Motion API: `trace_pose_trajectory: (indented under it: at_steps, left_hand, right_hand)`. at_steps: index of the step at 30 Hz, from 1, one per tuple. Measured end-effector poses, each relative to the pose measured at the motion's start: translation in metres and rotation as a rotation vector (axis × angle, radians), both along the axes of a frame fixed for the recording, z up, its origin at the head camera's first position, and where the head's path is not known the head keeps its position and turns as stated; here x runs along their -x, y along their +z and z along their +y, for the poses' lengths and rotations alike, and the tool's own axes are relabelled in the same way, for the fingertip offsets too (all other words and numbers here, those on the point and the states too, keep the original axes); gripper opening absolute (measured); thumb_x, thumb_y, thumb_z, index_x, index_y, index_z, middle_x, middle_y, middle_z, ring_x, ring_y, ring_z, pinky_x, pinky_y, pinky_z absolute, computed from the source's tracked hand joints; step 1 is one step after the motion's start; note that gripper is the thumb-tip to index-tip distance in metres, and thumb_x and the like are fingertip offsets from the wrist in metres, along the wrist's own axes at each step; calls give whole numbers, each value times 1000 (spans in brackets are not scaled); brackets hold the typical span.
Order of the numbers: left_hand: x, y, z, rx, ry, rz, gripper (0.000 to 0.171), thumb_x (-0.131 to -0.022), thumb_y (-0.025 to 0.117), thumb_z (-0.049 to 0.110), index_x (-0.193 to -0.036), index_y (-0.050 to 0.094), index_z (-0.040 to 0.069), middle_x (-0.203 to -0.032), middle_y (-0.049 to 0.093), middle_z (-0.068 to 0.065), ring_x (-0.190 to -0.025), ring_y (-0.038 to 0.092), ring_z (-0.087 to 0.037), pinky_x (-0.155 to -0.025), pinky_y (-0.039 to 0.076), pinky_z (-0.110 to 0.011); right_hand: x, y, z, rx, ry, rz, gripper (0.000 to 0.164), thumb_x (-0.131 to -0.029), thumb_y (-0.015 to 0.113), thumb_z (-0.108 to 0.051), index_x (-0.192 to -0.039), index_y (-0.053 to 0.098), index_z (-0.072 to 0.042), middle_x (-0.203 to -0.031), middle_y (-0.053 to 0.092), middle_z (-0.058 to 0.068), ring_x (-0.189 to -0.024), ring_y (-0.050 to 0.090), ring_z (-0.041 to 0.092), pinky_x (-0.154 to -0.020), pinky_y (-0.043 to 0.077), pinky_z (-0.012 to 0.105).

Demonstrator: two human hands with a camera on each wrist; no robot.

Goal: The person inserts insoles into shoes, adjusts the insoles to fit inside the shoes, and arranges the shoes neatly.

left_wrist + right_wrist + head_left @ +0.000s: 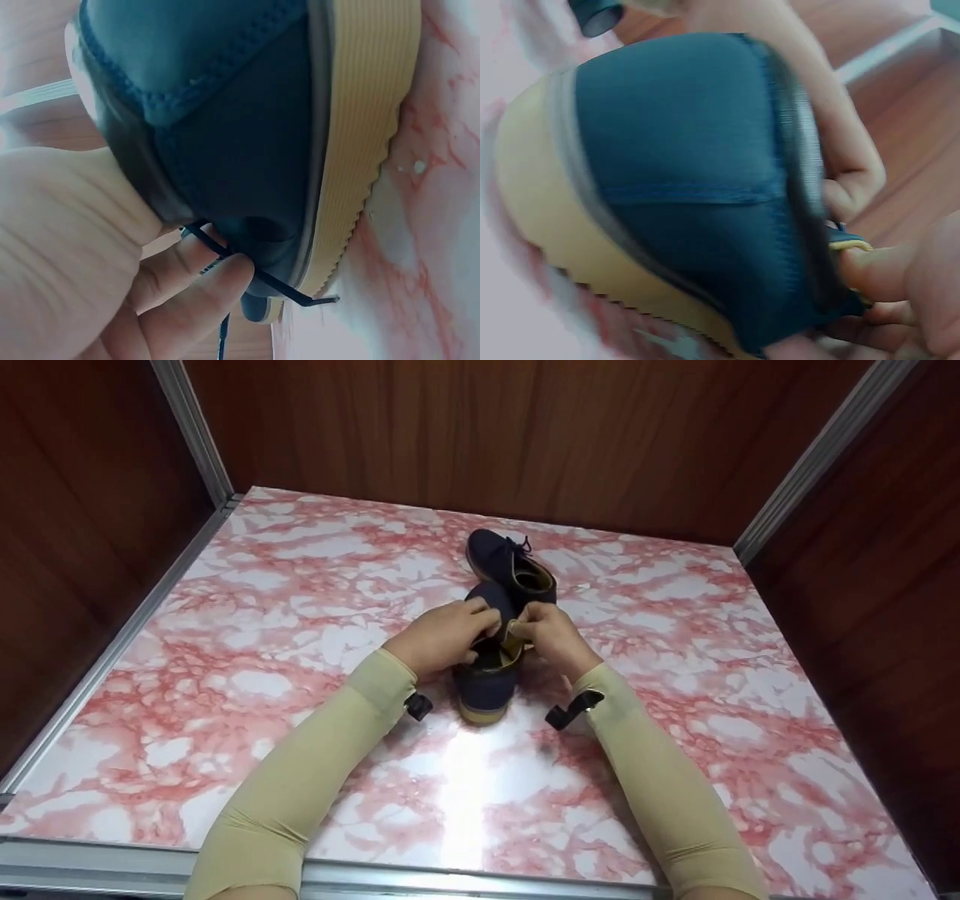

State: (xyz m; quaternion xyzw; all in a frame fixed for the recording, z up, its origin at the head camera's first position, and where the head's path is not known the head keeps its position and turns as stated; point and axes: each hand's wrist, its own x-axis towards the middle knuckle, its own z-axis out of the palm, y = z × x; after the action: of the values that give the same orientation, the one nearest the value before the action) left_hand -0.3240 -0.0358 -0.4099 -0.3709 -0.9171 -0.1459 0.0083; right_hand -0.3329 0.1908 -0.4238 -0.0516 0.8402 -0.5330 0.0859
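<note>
A dark blue shoe (486,690) with a tan ribbed sole stands on the tabletop, heel toward me and toe pointing away. From its left side my left hand (442,637) reaches over the lacing area, fingers curled. The left wrist view shows a dark shoelace (281,287) running between those fingertips, one loose end sticking out past the sole. On the opposite side my right hand (556,639) pinches the yellow-edged tongue (849,244) between thumb and fingers. Both hands partly cover the shoe's opening.
Just beyond stands a matching shoe (491,551), its lace tied in a bow. Red-and-white marbled tabletop (285,622) surrounds both shoes. Dark wood panels (465,435) close off the back and sides, and a metal rail (420,877) runs along the front edge.
</note>
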Motion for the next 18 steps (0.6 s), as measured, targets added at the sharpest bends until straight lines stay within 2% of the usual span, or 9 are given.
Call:
trace_pose_trajectory:
  at_steps: [2, 4, 7, 10, 14, 18]
  left_hand:
    - [0, 2, 2, 10, 11, 39, 40, -96, 87, 26, -119, 57, 18, -120, 58, -4, -104, 65, -26, -93, 57, -47]
    - [-1, 2, 6, 6, 31, 77, 41, -97, 86, 32, -121, 57, 16, -120, 61, -5, -101, 69, -28, -91, 59, -48]
    - [-3, 1, 10, -9, 71, 149, 40, -100, 82, 35, -123, 58, 13, -117, 66, -8, -96, 73, -31, -87, 61, -51]
    - [-4, 1, 9, -58, 94, 206, 28, -101, 76, 25, -117, 60, 8, -106, 69, -10, -85, 70, -30, -80, 59, -49]
    - [-3, 4, 4, -139, 101, 184, 17, -99, 70, 13, -110, 60, 6, -92, 68, -12, -78, 62, -28, -75, 54, -47]
    - [-3, 5, 4, -188, 135, 116, 16, -99, 68, 11, -111, 59, 5, -92, 69, -12, -82, 64, -29, -78, 54, -48]
  right_hand:
    - [-1, 3, 1, -26, 26, 13, 19, -105, 68, -14, -89, 59, -11, -89, 67, -1, -83, 67, 14, -75, 60, 33]
    - [-5, 6, 2, -102, 53, 90, 18, -104, 70, -16, -90, 59, -11, -90, 65, -1, -82, 66, 15, -73, 58, 32]
    - [-14, 9, -3, -248, 69, 264, 19, -103, 73, -20, -92, 60, -11, -87, 63, 1, -77, 61, 16, -70, 53, 31]
    - [-20, 10, -10, -333, 77, 411, 21, -102, 77, -20, -93, 62, -9, -84, 62, 2, -75, 56, 17, -69, 48, 31]
    - [-24, 12, -15, -380, 83, 499, 21, -100, 81, -16, -99, 63, -6, -91, 66, 6, -81, 59, 20, -75, 50, 34]
    - [-26, 13, -17, -463, 75, 501, 29, -96, 83, -16, -110, 61, -5, -103, 66, 12, -92, 63, 27, -84, 54, 41]
